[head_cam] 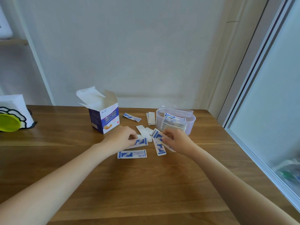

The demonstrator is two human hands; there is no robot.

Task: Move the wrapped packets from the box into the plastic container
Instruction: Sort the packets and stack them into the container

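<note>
An open purple-and-white cardboard box (103, 119) stands upright on the wooden table (146, 184), flaps up. To its right a clear plastic container (190, 122) holds a stack of blue-and-white wrapped packets (173, 124). Several loose packets lie between them, one flat packet (131, 154) nearest me and others (131, 117) (151, 118) farther back. My left hand (121, 139) pinches a packet (140, 142) against the table. My right hand (177, 140) grips a few packets (157, 135) fanned out from its fingers.
At the table's left edge sit a white paper bag with a black cloud print (17, 109) and a lime-green round object (9, 122). A glass sliding door (267, 111) runs along the right side, close to the table edge. A white wall stands behind.
</note>
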